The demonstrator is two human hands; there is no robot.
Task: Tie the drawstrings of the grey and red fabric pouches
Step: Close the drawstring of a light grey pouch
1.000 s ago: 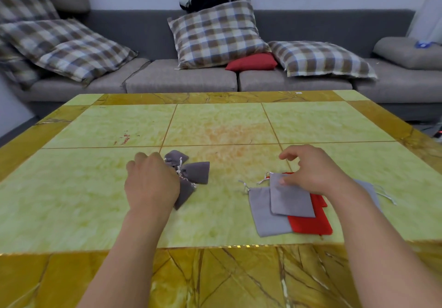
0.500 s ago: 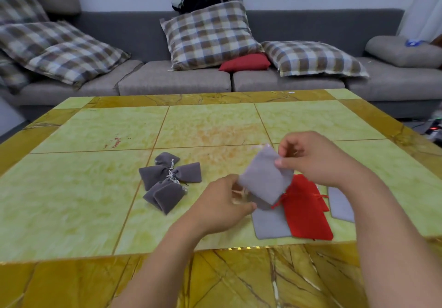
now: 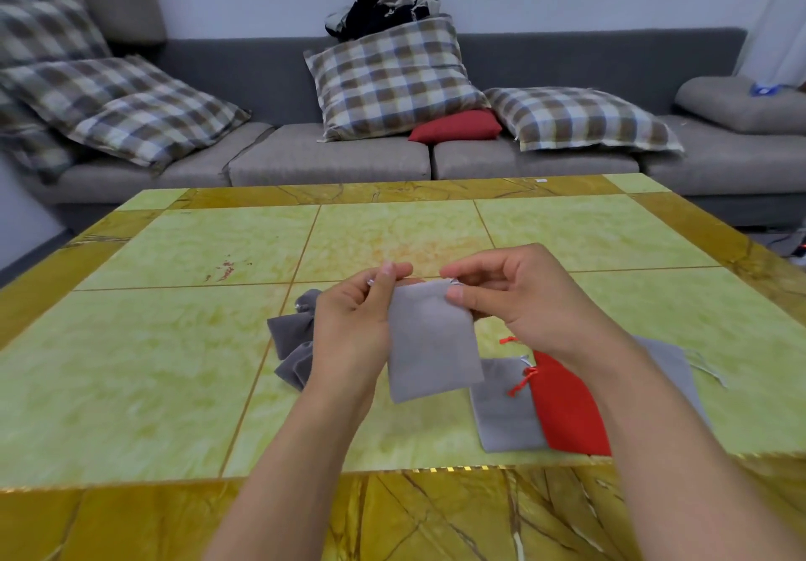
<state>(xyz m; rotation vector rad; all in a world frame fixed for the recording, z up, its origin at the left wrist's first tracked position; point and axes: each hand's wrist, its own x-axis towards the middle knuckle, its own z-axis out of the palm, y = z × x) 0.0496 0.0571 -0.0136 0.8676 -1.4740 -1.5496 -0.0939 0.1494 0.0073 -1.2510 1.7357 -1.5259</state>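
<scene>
Hanging between both hands above the table (image 3: pixel 131 386), a flat grey pouch (image 3: pixel 429 347) is held by its top corners, its body drooping toward 6 o'clock clear of the tabletop. The left hand (image 3: pixel 353 325) sits at the pouch's 9 o'clock side; its thumb and forefinger are closed together in a pinch on the upper left corner, where a bit of pale drawstring (image 3: pixel 370 282) shows at the fingertips, and the remaining fingers curl loosely behind the fabric. The right hand (image 3: pixel 519 303) sits at the 3 o'clock side, thumb pressed on the front of the upper right corner and forefinger arched over the top edge, so the corner is clamped between them; the other fingers are bent underneath and hold nothing that can be made out.

At 5 o'clock from the held pouch, a second grey pouch (image 3: pixel 501 412) lies flat on the table with a red pouch (image 3: pixel 567 408) overlapping its right side, red cords (image 3: pixel 521 381) trailing across it. Partly hidden by the right forearm, another grey pouch (image 3: pixel 680 368) lies at 3 o'clock. At 9 o'clock, behind the left hand, a cluster of gathered dark grey pouches (image 3: pixel 294 342) rests on the table
</scene>
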